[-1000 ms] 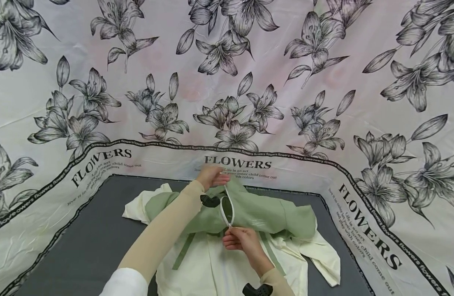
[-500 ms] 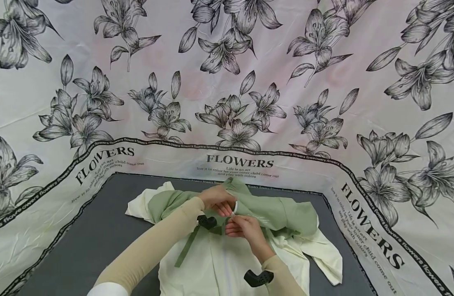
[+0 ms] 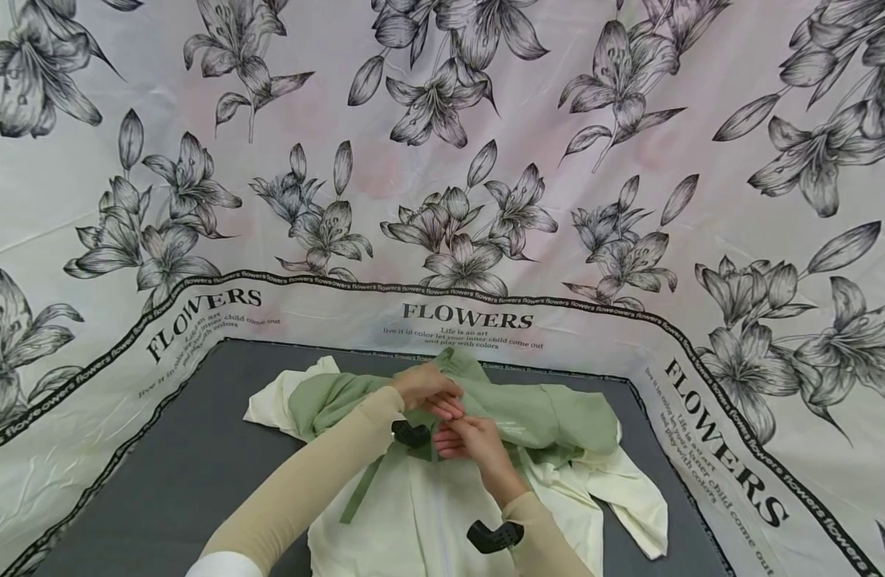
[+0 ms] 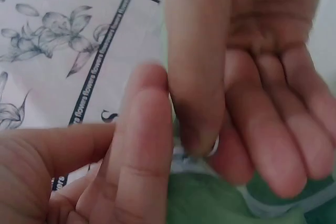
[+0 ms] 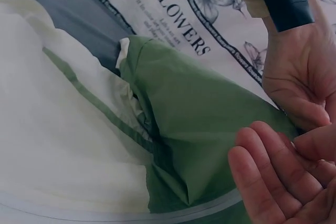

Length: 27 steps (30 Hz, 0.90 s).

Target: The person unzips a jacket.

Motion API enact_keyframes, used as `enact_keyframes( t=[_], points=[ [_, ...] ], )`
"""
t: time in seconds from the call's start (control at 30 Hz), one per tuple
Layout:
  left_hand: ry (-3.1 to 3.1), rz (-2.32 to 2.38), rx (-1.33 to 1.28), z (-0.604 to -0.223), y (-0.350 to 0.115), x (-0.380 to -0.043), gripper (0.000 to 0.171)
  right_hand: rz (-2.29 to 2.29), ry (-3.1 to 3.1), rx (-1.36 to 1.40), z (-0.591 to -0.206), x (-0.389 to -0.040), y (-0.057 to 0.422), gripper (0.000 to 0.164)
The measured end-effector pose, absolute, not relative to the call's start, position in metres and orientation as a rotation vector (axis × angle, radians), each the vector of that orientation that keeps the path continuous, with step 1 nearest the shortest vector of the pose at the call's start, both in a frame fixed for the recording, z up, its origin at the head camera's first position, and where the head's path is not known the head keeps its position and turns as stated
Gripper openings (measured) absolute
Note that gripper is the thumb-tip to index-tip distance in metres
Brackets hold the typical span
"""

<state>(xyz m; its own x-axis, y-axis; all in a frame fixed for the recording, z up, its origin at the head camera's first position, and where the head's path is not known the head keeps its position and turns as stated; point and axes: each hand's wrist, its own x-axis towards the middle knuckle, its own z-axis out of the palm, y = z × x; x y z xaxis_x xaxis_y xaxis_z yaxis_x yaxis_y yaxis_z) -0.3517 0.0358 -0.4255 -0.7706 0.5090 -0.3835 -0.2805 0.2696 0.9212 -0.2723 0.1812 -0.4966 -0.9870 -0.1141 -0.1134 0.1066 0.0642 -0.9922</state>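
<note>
A cream jacket [image 3: 385, 521] with a green upper part [image 3: 558, 413] lies front up on the dark table. My right hand [image 3: 486, 453] pinches the zipper pull between thumb and index finger, its other fingers loosely bent. A sliver of white zipper [image 4: 189, 165] shows by the thumb tip in the left wrist view. Right against it, my left hand [image 3: 428, 389] pinches the green fabric near the zipper, fingers fairly straight. The hands overlap and hide most of the slider. In the right wrist view, a pale zipper band [image 5: 194, 209] runs along the front.
Both sleeves stick out sideways, the cream cuff [image 3: 648, 521] at the right and another cream sleeve [image 3: 287, 393] at the left. A flower-printed sheet [image 3: 457, 200] rises behind and at the sides of the grey tabletop [image 3: 190, 449].
My left hand has come down from the top of the green part to my right hand. My right hand has moved slightly up with the zipper pull, and the zipper gap has narrowed.
</note>
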Motion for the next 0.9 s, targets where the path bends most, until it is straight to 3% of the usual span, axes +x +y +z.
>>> enact_keyframes(
  t=[0.9],
  points=[
    [1.716,1.962,0.040,-0.439,0.041,-0.366,0.039,-2.189,2.081,0.069,-0.505,-0.271,0.184,0.036]
  ],
)
